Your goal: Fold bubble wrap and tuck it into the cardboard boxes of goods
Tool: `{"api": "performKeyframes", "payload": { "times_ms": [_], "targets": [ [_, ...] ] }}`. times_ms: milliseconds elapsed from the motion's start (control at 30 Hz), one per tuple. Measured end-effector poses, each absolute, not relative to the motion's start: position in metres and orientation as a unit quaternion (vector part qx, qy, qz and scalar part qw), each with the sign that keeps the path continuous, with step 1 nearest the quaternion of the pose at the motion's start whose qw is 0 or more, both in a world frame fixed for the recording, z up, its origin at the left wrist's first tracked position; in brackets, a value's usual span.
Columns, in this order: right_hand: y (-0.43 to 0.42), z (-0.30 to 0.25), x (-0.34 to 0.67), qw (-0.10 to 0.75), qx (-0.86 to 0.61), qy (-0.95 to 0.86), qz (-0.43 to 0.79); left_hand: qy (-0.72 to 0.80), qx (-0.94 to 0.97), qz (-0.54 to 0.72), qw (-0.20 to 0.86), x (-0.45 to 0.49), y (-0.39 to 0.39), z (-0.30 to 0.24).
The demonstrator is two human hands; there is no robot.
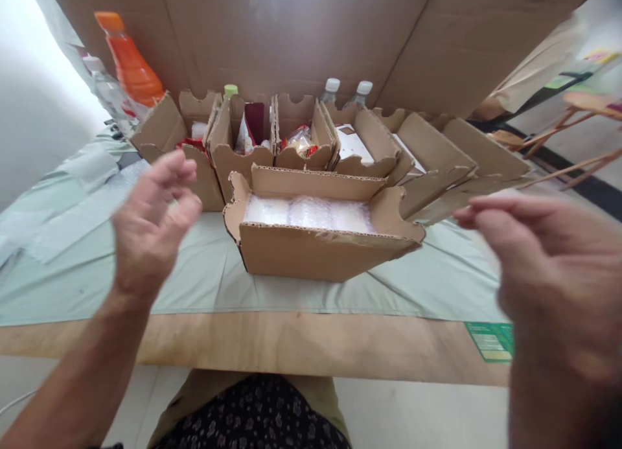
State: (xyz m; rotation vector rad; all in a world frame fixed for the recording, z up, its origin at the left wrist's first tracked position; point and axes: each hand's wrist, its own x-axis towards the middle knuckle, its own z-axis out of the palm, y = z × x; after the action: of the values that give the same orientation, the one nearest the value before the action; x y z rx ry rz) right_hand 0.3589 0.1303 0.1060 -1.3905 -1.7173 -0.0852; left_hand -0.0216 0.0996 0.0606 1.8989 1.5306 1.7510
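Observation:
In front of me a cardboard box with notched ends stands on the cloth, its top uncovered. Clear bubble wrap lies inside it; what the wrap covers is hard to make out. My left hand is raised to the left of this box, apart from it. Its fingers are loosely bent, with a gap to the thumb and nothing between them. To the right of the box hangs my right hand, blurred, thumb and fingertips pinched together. Whether anything thin is in that pinch cannot be seen.
Behind stands a row of cardboard bins with packets and white boxes. An orange bottle and clear bottles stand near a tall cardboard wall. Bubble wrap sheets lie left. A green card lies at the wooden edge.

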Motion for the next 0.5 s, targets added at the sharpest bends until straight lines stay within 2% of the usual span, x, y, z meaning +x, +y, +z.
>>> {"api": "performKeyframes", "payload": {
  "times_ms": [33,100,200,300,400,500],
  "targets": [
    [0.125,0.085,0.359,0.489,-0.540,-0.684,0.047,0.516,0.638,0.555,0.133,-0.017,0.094,0.041],
    [0.124,0.042,0.346,0.485,-0.507,-0.690,0.176,0.514,0.645,0.513,0.238,-0.001,0.093,0.007],
    [0.130,-0.003,0.315,0.534,-0.483,-0.649,0.245,0.469,0.609,0.550,0.326,0.034,0.099,-0.021],
    [0.115,-0.015,0.297,0.593,-0.472,-0.599,0.259,0.443,0.559,0.610,0.344,0.057,0.084,-0.024],
    [0.074,-0.002,0.292,0.608,-0.464,-0.596,0.243,0.476,0.544,0.597,0.349,0.056,0.033,-0.019],
    [0.052,0.027,0.275,0.593,-0.431,-0.638,0.239,0.532,0.503,0.621,0.281,0.031,-0.005,-0.005]
  ]
}}
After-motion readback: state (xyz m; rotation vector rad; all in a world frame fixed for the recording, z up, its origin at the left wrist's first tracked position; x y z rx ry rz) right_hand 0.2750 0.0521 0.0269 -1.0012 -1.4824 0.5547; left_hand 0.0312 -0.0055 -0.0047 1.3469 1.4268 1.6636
